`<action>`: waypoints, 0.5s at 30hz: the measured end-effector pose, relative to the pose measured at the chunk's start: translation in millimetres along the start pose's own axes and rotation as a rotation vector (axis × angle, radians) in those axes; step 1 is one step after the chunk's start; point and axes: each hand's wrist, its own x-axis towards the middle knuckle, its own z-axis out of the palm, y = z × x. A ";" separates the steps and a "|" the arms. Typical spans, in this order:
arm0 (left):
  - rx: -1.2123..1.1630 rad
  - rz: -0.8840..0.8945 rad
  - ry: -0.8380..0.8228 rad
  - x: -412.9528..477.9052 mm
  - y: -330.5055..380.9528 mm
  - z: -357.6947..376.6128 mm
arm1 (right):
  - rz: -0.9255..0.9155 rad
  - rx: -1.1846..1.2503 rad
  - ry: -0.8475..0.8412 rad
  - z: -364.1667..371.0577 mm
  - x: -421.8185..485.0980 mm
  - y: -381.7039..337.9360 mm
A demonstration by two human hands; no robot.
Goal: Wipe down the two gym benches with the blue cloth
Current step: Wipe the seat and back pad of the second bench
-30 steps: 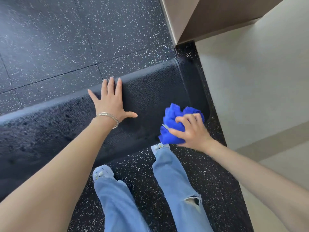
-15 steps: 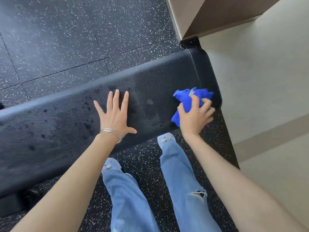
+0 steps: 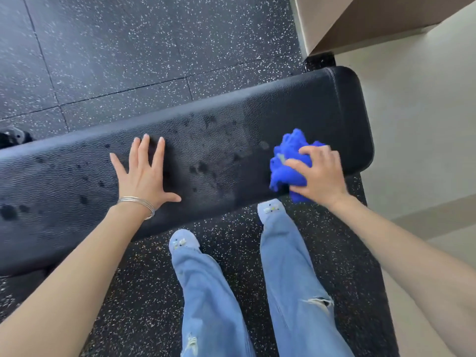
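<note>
A long black padded gym bench (image 3: 296, 109) runs across the view from lower left to upper right, its top speckled with dark wet spots. My left hand (image 3: 144, 173) lies flat on the pad near its middle, fingers spread, thin bangles on the wrist. My right hand (image 3: 320, 173) presses a bunched blue cloth (image 3: 286, 163) onto the near edge of the pad close to its right end. Only one bench is in view.
The floor (image 3: 128, 47) is black rubber tile with white flecks. A pale wall (image 3: 417, 112) rises just past the bench's right end, with a beige column (image 3: 360, 19) at top right. My legs in light jeans (image 3: 211, 292) stand close to the bench's near side.
My right hand has carried the cloth from the bench's right end back toward me and slightly left along the near edge. The left hand stays flat on the pad.
</note>
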 end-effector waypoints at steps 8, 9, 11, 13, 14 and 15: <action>-0.026 0.011 -0.009 3.8 -3.9 2.4 | 0.895 0.027 0.007 6.8 76.8 -85.0; -0.022 0.013 -0.011 3.6 -4.1 2.0 | 0.775 0.043 0.006 9.5 82.6 -109.0; -0.002 0.006 -0.025 3.8 -2.1 0.6 | 0.529 0.076 -0.024 13.8 90.3 -154.3; 0.019 0.002 -0.037 3.7 0.6 -1.1 | 0.311 0.070 -0.101 15.8 97.2 -176.9; 0.024 0.003 -0.039 3.0 0.9 -1.9 | 0.187 0.059 -0.122 13.7 102.1 -173.0; 0.026 0.007 -0.037 2.8 0.4 -2.1 | 0.025 0.048 -0.114 10.9 106.3 -159.4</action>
